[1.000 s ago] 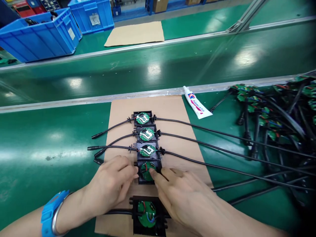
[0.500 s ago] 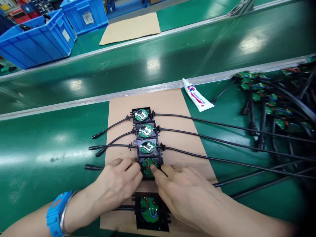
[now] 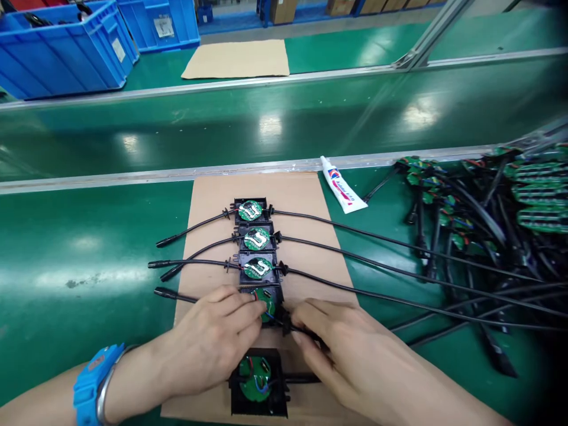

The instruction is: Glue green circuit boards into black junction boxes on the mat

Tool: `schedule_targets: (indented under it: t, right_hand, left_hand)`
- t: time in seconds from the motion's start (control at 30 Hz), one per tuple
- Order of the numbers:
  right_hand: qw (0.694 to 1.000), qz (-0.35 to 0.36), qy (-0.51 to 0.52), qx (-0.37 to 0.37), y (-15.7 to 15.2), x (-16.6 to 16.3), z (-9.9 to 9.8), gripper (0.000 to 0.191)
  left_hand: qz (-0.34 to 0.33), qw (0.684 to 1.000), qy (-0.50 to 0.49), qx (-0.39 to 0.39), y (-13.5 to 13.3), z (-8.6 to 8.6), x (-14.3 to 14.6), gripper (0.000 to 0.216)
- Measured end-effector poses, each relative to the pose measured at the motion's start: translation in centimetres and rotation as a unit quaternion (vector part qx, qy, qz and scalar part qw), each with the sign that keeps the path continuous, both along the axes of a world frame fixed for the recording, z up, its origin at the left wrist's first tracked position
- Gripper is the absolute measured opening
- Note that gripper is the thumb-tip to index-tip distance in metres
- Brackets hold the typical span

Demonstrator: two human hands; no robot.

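My left hand (image 3: 217,337) is closed at the fourth black plastic case (image 3: 277,290), its bent fingertips at the left side of the green circuit board (image 3: 267,305). The thumb is hidden. My right hand (image 3: 337,340) pinches a black cable (image 3: 306,332) just right of that case, behind the cable's black grommet (image 3: 286,322). A blue wire runs from the board toward this cable. Nearer to me, another case (image 3: 277,408) holds a green board (image 3: 255,378) with red and blue wires. Three cases farther off hold boards with white paste, such as the third board (image 3: 257,268).
The cases lie on a cardboard sheet (image 3: 302,189) on the green bench. A white tube (image 3: 344,189) lies beyond the sheet's right edge. Cabled boards pile up at right (image 3: 470,219). Blue bins (image 3: 71,56) and a cardboard piece (image 3: 239,59) are at the back.
My right hand has moved off the fourth board to the cable at its right. My left fingers have shifted farther over the board. The camera view has tilted.
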State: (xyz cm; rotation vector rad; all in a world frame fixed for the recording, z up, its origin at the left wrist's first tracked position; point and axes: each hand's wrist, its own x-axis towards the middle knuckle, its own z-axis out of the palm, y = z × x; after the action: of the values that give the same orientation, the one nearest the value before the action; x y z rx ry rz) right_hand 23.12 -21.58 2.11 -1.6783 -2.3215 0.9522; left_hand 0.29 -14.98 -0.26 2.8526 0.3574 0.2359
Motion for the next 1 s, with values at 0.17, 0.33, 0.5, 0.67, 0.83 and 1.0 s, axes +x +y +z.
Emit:
schedule_targets:
  t: [0.17, 0.33, 0.5, 0.67, 0.83, 1.0]
  right_hand:
    - [0.988, 0.005, 0.063, 0.139, 0.4, 0.0, -2.1, 0.019]
    - [0.991, 0.018, 0.061, 0.114, 0.7, 0.8, -2.5, 0.019]
    - [0.991, 0.072, -0.031, 0.112, 1.0, 0.6, -2.3, 0.017]
    - [0.976, 0.071, -0.08, 0.192, 0.6, 0.0, -3.3, 0.018]
    - [0.978, 0.037, -0.013, 0.206, 0.8, 0.8, -2.8, 0.02]
    - [0.978, -0.005, 0.068, 0.196, 0.9, 1.2, -2.9, 0.021]
  left_hand:
    - [-0.002, 1.0, 0.023, -0.012, -0.3, 0.1, -0.2, 0.028]
    - [0.007, 0.999, 0.033, -0.023, -0.4, 0.6, 0.1, 0.031]
    - [0.013, 0.995, 0.087, -0.053, -0.5, 1.0, 1.1, 0.054]
    - [0.02, 0.991, 0.123, -0.054, -0.7, 1.4, 1.9, 0.055]
    - [0.022, 0.993, 0.094, -0.063, -0.5, 1.1, 1.3, 0.061]
    - [0.022, 0.993, 0.104, -0.042, -0.7, 0.9, 1.3, 0.064]
